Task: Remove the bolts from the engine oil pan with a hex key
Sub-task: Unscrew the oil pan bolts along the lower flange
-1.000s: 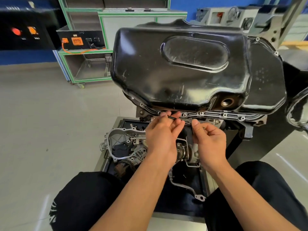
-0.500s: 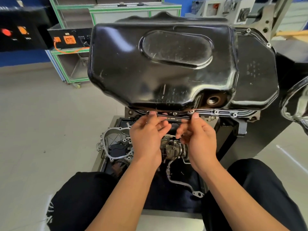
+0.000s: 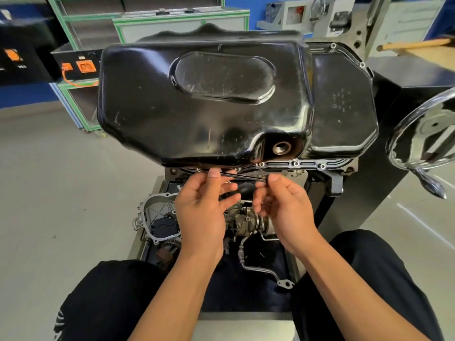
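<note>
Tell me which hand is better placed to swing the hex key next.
Probably the right hand: its fingers pinch the hex key at its free end, with room to swing. The left hand pinches the other end, close under the oil pan flange.

Nothing is reading clearly here. Faint stamped characters (image 3: 342, 100) are showing on the shallow right section of the glossy black pressed-steel oil pan (image 3: 209, 114), too small to make out. Orange labels (image 3: 85, 66) on the black box (image 3: 73, 55) at the left and white marks (image 3: 21, 66) on the dark wall panel (image 3: 27, 43) are blurring beyond reading.
</note>
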`<state>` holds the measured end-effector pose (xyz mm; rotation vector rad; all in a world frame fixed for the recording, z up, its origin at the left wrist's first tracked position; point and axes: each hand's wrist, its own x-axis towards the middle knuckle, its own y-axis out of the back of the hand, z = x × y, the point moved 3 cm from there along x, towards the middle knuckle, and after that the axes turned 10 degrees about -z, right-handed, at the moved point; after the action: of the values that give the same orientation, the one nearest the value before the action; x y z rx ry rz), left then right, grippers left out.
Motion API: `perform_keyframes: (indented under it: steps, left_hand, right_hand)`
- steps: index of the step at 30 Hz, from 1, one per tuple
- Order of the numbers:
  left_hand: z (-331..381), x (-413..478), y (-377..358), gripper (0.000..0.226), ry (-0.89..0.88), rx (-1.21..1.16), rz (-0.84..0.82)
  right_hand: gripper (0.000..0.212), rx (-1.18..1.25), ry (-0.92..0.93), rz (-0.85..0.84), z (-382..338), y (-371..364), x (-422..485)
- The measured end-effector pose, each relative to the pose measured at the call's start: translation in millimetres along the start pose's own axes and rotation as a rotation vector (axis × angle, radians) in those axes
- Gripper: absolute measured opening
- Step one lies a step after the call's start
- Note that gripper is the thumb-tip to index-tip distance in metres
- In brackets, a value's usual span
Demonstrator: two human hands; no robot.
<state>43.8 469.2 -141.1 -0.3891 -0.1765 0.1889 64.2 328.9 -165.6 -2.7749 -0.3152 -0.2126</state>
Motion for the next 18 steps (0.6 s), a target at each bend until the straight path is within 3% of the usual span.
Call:
perform_keyframes:
  steps: [2,6,8,18]
  left_hand:
    - [0,3,1,0.02,-0.063,0.211,-0.024]
    - [-8,2,-10,0.028,-0.163,0.71,-0.261]
    - [-14,-1,-13,0.027,-0.177,0.853,-0.313]
    - [-8,6,-9,0.027,-0.247,0.989,-0.308]
  right_hand:
    - [0.034,-0.116,-0.047,-0.062,4,-1,-10]
    - [0.033,-0.349,-0.168,-0.344,23,-22,-38]
    - [0.032,-0.425,-0.186,-0.407,29,-31,-43]
    - [0.03,-0.44,-0.081,-0.345,42,-39,-31]
